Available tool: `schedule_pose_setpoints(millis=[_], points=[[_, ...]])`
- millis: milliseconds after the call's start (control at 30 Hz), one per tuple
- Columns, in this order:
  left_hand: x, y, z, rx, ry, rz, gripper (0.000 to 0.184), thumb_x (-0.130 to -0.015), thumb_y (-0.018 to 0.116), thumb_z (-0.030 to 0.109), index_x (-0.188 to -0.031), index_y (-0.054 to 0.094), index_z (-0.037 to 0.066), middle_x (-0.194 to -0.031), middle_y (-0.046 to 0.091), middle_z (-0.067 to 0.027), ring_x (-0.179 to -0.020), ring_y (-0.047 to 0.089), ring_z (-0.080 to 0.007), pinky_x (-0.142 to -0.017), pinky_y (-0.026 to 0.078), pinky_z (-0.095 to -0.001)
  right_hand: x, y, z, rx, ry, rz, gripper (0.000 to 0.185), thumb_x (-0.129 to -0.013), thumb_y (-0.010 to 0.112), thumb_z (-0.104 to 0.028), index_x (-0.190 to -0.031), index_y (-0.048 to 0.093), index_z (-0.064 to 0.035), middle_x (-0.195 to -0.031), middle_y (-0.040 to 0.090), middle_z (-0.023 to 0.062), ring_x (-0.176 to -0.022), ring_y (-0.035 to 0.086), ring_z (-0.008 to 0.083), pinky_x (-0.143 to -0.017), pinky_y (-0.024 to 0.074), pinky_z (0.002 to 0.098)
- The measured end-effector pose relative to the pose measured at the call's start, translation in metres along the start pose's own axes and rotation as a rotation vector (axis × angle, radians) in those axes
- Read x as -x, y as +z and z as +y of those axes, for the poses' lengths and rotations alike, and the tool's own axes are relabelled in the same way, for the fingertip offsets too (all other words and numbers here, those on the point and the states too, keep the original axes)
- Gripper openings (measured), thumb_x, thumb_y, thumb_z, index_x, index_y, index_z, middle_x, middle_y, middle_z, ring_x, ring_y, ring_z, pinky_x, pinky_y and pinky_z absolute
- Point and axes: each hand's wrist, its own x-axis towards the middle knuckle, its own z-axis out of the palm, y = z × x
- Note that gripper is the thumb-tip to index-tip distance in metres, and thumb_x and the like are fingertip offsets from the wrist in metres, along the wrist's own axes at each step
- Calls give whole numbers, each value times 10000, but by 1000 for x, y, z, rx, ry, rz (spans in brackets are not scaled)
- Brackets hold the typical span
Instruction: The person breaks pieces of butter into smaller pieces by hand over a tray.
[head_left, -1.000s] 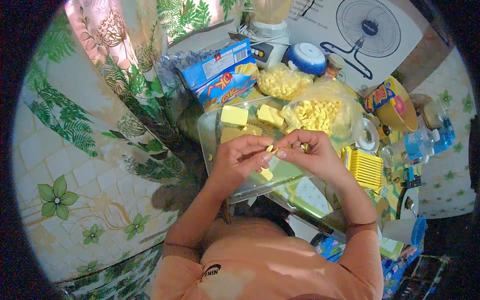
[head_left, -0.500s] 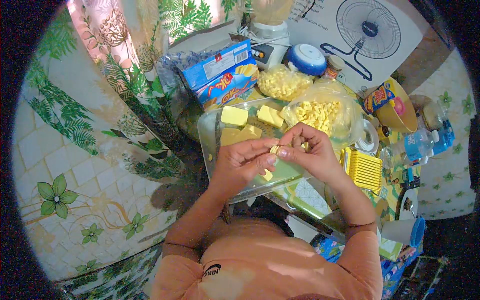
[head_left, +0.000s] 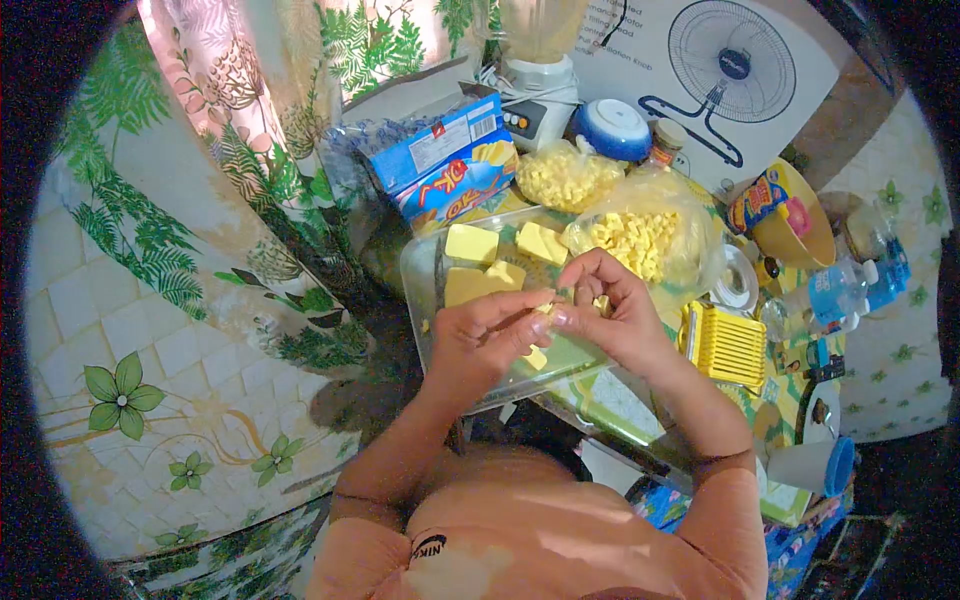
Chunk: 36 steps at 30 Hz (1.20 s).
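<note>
Above the clear tray (head_left: 412,290), my left hand (head_left: 488,335) pinches a small yellow piece (head_left: 545,308) between thumb and forefinger. My right hand (head_left: 612,305) meets it at the fingertips, its thumb and finger on the same small piece, with another bit of yellow tucked in its curled fingers. Yellow blocks (head_left: 471,244) lie in the tray just beyond my hands, and a smaller yellow piece (head_left: 536,357) lies below them. Behind my right hand is an open plastic bag (head_left: 640,235) of cut yellow pieces.
A yellow slotted slicer (head_left: 727,345) sits to the right. At the back are a blue box (head_left: 445,165), a second filled bag (head_left: 568,178), a blender base (head_left: 537,105) and a blue bowl (head_left: 612,128). Bottles (head_left: 840,290) and a cup (head_left: 812,465) stand at the right.
Both hands stay together over the tray while their fingers shift around the small yellow piece. The camera view has moved slightly.
</note>
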Motion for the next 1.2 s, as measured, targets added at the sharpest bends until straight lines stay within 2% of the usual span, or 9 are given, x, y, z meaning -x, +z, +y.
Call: schedule_pose_setpoints(millis=[133,233,333,433,633,833,933,1033,1200], points=[[-1,0,2,-29,-21,23,256,-826,554,120,-1027,595,-33,-822,646,-106,-657,620,-163,-603,498,-275,1,0,-12,-148,158,-60,359,-768,691,-141,-1049,481,-63,-726,426,-52,-667,422,29,-587,332,184],[-2,0,-5,79,-3,96,247,-828,536,111,-1027,588,-26,-811,638,-106,-607,598,-161,-572,486,-274,-1,-2,-7,-356,259,-45,380,-792,610,-51,-1124,426,-60,-862,503,20,-869,555,128,-621,446,227],[-4,-3,-9,177,-1,154,248,-826,522,107,-1032,583,-17,-808,631,-109,-571,574,-155,-548,471,-268,-5,-7,1,-581,358,-53,418,-780,530,36,-1171,398,-32,-1062,515,97,-1064,538,246,-803,486,272],[-6,-9,-14,193,-9,178,253,-826,511,116,-1035,578,-11,-817,628,-117,-551,552,-147,-529,456,-261,-7,-9,6,-658,373,-98,459,-753,470,93,-1192,382,-11,-1165,495,147,-1121,506,273,-924,448,309],[-8,-14,-16,224,-59,159,267,-832,504,143,-1039,569,-13,-848,617,-119,-540,519,-127,-504,431,-238,-9,-11,10,-752,406,-101,485,-732,375,148,-1195,386,5,-1194,489,162,-1119,508,256,-967,422,310],[-8,-15,-14,260,-92,160,258,-841,502,144,-1035,568,-13,-861,618,-117,-541,509,-115,-506,427,-228,-10,-9,7,-686,399,-60,339,-826,482,62,-1153,417,5,-1139,535,156,-1023,572,226,-899,476,310],[-9,-17,-21,277,-94,149,236,-840,514,113,-1035,567,-9,-838,619,-117,-544,513,-115,-506,428,-226,-9,-8,8,-534,378,-78,300,-838,571,-39,-1112,454,-4,-1060,587,132,-961,599,195,-835,505,298],[-9,-21,-29,300,-84,120,216,-835,525,76,-1031,567,-4,-812,620,-121,-544,517,-116,-504,429,-227,-8,-8,7,-426,362,-105,264,-831,598,-72,-1072,513,-9,-1000,615,118,-923,604,160,-791,511,270],[-8,-18,-25,305,-78,115,197,-834,530,60,-1017,570,-5,-790,623,-129,-546,524,-117,-504,437,-230,-8,-9,9,-433,382,-88,258,-825,577,-23,-1081,555,3,-1033,612,105,-946,604,159,-840,500,287]])
